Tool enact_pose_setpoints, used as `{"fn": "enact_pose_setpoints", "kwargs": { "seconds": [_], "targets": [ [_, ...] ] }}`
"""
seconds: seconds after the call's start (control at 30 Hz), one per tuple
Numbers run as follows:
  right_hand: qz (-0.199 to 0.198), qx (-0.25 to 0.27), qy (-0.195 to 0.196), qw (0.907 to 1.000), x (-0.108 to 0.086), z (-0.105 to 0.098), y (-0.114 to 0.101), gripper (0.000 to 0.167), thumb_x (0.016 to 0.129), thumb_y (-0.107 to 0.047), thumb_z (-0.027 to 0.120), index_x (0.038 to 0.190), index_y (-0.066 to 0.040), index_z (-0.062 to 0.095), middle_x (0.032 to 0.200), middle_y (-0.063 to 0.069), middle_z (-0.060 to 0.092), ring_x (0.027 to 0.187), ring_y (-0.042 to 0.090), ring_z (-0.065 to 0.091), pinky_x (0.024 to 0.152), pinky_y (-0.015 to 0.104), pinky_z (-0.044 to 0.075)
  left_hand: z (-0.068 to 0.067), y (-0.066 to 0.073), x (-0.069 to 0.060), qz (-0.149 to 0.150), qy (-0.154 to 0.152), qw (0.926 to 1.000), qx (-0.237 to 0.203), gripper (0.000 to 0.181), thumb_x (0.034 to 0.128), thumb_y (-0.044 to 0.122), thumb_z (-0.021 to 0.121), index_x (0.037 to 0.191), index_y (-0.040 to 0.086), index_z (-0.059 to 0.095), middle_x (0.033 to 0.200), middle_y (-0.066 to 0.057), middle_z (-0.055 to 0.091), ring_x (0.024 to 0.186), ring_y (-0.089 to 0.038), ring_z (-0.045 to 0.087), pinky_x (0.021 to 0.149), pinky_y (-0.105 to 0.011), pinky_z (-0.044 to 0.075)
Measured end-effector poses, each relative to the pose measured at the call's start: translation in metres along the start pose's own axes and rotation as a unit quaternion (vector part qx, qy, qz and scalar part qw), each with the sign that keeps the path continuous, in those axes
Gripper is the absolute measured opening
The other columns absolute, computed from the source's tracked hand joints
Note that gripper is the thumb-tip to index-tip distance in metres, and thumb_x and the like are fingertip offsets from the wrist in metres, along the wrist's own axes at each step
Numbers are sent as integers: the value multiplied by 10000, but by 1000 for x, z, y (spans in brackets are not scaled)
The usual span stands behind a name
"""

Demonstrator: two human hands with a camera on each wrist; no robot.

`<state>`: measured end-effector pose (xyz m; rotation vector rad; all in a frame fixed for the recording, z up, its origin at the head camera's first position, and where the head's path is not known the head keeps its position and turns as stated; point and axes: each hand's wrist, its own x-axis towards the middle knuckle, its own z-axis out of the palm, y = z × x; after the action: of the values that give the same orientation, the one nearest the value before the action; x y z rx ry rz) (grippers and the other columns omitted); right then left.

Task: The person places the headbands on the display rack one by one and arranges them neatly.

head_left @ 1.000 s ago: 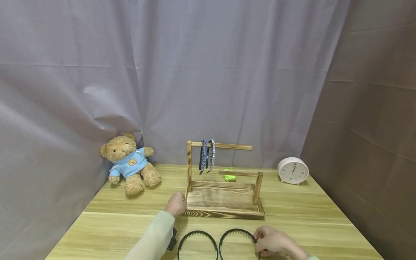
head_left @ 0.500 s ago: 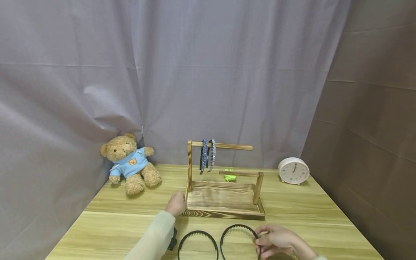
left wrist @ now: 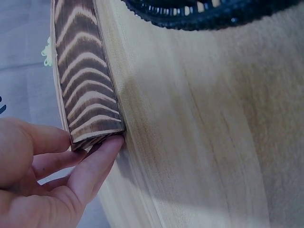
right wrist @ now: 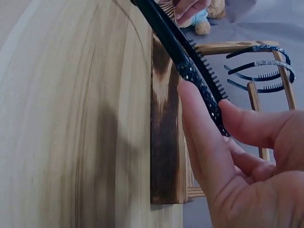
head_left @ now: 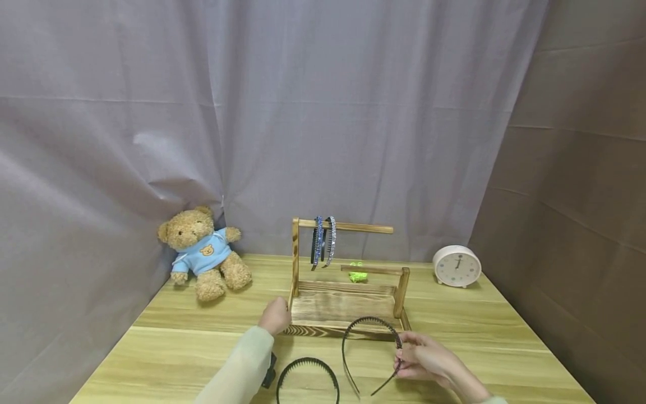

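Observation:
My right hand (head_left: pixel 429 359) pinches one side of a black toothed headband (head_left: pixel 370 318) between thumb and fingers, its open ends pointing down. In the right wrist view the headband (right wrist: pixel 202 85) shows small glittering stones. My left hand (head_left: pixel 275 316) grips the left front corner of a wooden rack (head_left: pixel 348 332); in the left wrist view the fingertips lie on the end of its dark-grained base (left wrist: pixel 88 80). From the rack's upper bar (head_left: pixel 363 228) hang a blue glittery headband (head_left: pixel 318 241) and a silver one (head_left: pixel 331 241). Another black headband (head_left: pixel 308 360) lies on the table, cut off by the frame's bottom.
A teddy bear (head_left: pixel 204 252) in a blue shirt sits at the back left. On the right stands a white clock (head_left: pixel 456 266). Something bright green (head_left: pixel 358 274) lies behind the rack's lower bar (head_left: pixel 370 270). Grey curtains (head_left: pixel 353 112) enclose the table (head_left: pixel 484 342).
The right hand has lifted the black headband off the table, up and forward, so it now overlaps the rack's front edge. My left hand stays at the rack's corner.

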<state>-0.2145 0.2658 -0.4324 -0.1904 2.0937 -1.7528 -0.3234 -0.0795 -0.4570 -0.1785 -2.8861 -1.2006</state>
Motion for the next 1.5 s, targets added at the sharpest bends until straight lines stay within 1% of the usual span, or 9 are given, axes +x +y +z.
{"fn": "enact_pose_setpoints", "kwargs": {
  "seconds": [0.13, 0.33, 0.5, 0.67, 0.77, 0.97, 1.2, 1.4, 1.5],
  "targets": [
    [-192, -74, 192, 9996, 4, 4, -2, 450, 936, -56, 569, 1282, 153, 371, 975, 180, 630, 835, 218, 642, 767, 339, 588, 0, -1, 0, 17, 29, 10000, -11, 206, 879, -52, 474, 704, 36, 537, 612, -22, 419, 530, -154, 396, 474, -256, 337],
    [-390, 4, 502, 9980, 7, 12, -8, 553, 927, -4, 571, 1352, 174, 266, 994, 185, 605, 863, 228, 656, 775, 342, 588, -1, 0, 0, 78, 45, 10000, 26, 194, 869, -58, 477, 708, 23, 547, 622, -30, 435, 540, -159, 403, 482, -259, 339],
    [-492, -74, 640, 9967, 11, 16, -16, 490, 922, 0, 581, 1320, 152, 339, 975, 161, 602, 842, 211, 658, 767, 334, 590, -1, 1, 0, 116, 26, 9999, 54, 159, 866, -56, 486, 750, -13, 586, 653, -69, 503, 558, -172, 431, 495, -271, 363],
    [-633, -70, 880, 9941, 16, 21, -22, 388, 915, 5, 585, 1246, 124, 422, 953, 147, 603, 829, 205, 657, 760, 332, 591, -2, 2, -1, 64, -58, 10000, -15, 156, 894, -45, 490, 931, -103, 631, 793, -141, 600, 590, -184, 465, 528, -286, 411],
    [-694, -138, 1046, 9920, 19, 26, -25, 378, 922, 7, 577, 1250, 121, 428, 949, 147, 599, 815, 201, 657, 760, 333, 591, -2, 2, -1, 16, -94, 9999, -67, 165, 910, -36, 490, 972, -110, 624, 810, -138, 597, 598, -187, 470, 532, -289, 417],
    [-691, -218, 1381, 9878, 25, 33, -33, 384, 934, 10, 565, 1270, 122, 417, 969, 164, 595, 800, 197, 669, 755, 323, 590, -1, 1, -1, 79, -14, 10000, 14, 130, 892, -37, 496, 842, -45, 616, 718, -84, 553, 584, -177, 467, 515, -277, 404],
    [-720, -60, 1812, 9808, 32, 40, -39, 324, 915, 51, 559, 1220, 112, 471, 935, 144, 576, 784, 222, 667, 748, 339, 592, -1, 0, -2, 164, 32, 9998, 62, 203, 867, -54, 493, 691, 46, 514, 630, -42, 453, 549, -171, 425, 486, -272, 356],
    [-863, 70, 2252, 9705, 39, 46, -43, 310, 890, 100, 567, 1194, 101, 509, 915, 143, 560, 784, 241, 669, 738, 353, 594, -2, 0, -1, 148, -19, 9999, 12, 127, 896, -36, 505, 875, -73, 625, 766, -125, 593, 588, -180, 474, 526, -287, 419],
    [-992, 20, 2406, 9656, 43, 48, -45, 304, 883, 118, 566, 1182, 97, 523, 913, 149, 553, 787, 245, 667, 734, 357, 596, -1, -1, 0, 138, -8, 9999, 50, 129, 901, -31, 511, 883, -80, 629, 773, -137, 605, 587, -178, 472, 529, -288, 422]
  ]
}}
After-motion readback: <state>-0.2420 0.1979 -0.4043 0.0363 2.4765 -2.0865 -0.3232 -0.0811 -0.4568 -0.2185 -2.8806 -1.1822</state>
